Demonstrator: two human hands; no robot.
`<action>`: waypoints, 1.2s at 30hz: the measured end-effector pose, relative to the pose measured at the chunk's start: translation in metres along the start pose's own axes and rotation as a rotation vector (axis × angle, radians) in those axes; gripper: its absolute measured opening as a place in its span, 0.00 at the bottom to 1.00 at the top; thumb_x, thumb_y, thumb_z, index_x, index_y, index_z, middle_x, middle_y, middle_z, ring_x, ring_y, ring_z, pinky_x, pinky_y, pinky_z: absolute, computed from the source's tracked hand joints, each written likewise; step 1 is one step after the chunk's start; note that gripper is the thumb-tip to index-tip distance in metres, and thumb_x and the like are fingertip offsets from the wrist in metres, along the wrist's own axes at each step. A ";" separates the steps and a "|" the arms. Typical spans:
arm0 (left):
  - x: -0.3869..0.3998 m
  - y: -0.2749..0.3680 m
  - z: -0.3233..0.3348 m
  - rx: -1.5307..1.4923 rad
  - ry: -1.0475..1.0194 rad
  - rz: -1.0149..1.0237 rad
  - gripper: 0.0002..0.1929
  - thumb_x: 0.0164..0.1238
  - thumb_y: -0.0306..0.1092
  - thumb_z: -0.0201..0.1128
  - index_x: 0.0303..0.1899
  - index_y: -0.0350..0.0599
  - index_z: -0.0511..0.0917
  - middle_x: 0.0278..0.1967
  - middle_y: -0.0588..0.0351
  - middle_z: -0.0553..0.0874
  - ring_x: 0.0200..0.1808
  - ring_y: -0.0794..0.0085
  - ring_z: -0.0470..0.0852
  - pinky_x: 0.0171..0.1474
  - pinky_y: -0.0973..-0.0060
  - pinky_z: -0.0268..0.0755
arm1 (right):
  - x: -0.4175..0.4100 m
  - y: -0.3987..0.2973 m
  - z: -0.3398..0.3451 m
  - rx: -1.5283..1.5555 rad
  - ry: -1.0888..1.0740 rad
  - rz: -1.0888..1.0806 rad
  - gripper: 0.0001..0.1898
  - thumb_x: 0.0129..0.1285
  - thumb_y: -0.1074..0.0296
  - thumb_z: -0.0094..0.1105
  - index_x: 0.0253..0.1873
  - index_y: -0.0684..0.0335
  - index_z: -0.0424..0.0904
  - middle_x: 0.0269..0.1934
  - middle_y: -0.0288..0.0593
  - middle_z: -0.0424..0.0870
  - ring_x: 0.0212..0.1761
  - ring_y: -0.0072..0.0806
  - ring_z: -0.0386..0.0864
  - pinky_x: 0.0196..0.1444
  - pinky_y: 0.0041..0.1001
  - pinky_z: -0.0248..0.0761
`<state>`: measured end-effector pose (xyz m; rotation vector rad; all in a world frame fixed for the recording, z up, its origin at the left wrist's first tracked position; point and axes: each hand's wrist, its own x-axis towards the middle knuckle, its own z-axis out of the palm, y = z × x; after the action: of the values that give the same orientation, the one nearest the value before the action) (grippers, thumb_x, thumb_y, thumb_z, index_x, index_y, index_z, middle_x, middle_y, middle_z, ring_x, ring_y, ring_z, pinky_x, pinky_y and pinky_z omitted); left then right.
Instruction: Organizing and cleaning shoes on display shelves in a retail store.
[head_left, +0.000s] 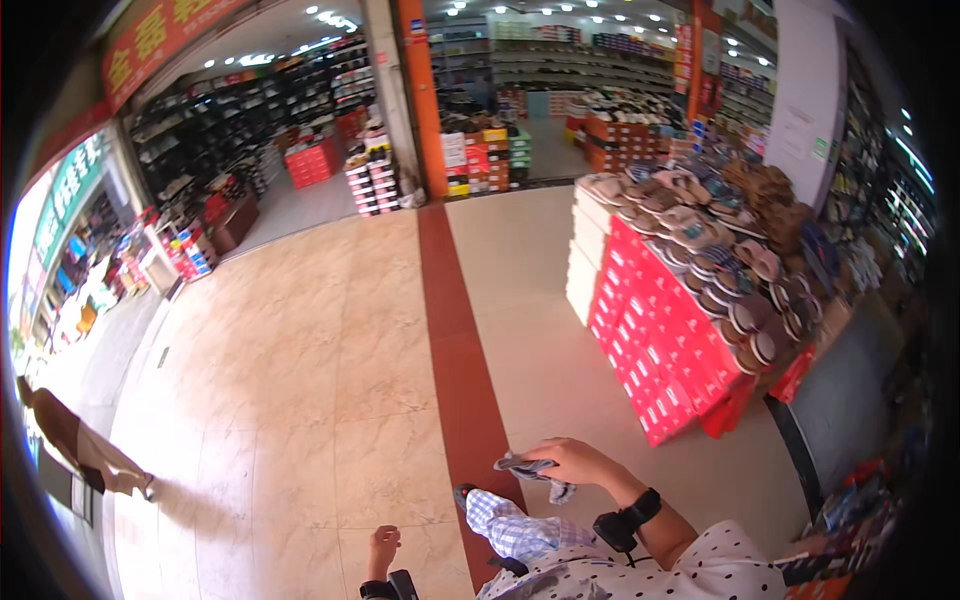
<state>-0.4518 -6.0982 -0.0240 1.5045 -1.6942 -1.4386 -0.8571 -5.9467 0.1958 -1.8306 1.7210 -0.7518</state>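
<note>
My right hand (566, 459), at the lower middle of the head view, grips a grey cloth-like item (525, 466); part of it dangles below the fingers. What exactly the item is, I cannot tell. A black device is strapped to the right forearm. Lower and farther left, my left hand (385, 541) hangs over the tiled floor with its fingers loosely curled; whether it holds anything is unclear. A black strap and device sit at that wrist. Checked trousers (517, 525) and one dark shoe (464, 495) show between the hands.
Shoes (697, 217) are piled on a stand of red-fronted boxes (660, 345) to the right. Stacked shoe boxes (487, 161) stand by an orange pillar (424, 97) at the shop fronts ahead. A person (82, 442) walks at the far left. A dark red strip (461, 330) crosses the floor.
</note>
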 end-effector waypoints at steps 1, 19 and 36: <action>0.017 -0.012 -0.020 0.008 0.044 -0.027 0.13 0.60 0.32 0.60 0.42 0.33 0.79 0.28 0.50 0.84 0.26 0.70 0.83 0.30 0.77 0.77 | 0.037 0.002 0.001 -0.027 -0.027 0.025 0.22 0.54 0.75 0.58 0.56 0.54 0.78 0.51 0.42 0.80 0.50 0.40 0.78 0.53 0.35 0.71; 0.112 -0.151 -0.159 -0.698 0.277 -0.872 0.11 0.61 0.32 0.62 0.39 0.31 0.78 0.29 0.47 0.83 0.28 0.61 0.85 0.29 0.66 0.80 | 0.674 -0.032 0.088 0.095 -0.305 -0.488 0.17 0.51 0.74 0.64 0.49 0.61 0.80 0.44 0.45 0.82 0.47 0.42 0.78 0.50 0.34 0.72; 0.828 0.098 -0.405 0.062 0.305 -0.316 0.17 0.61 0.43 0.60 0.47 0.45 0.80 0.40 0.43 0.85 0.42 0.56 0.84 0.45 0.67 0.76 | 1.111 0.114 0.074 0.098 -0.139 -0.083 0.19 0.45 0.78 0.64 0.47 0.67 0.79 0.40 0.52 0.81 0.43 0.46 0.80 0.47 0.34 0.72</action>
<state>-0.3995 -7.0239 -0.0347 1.9812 -1.3747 -1.2292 -0.8403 -7.0627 0.1177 -1.8510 1.5028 -0.7113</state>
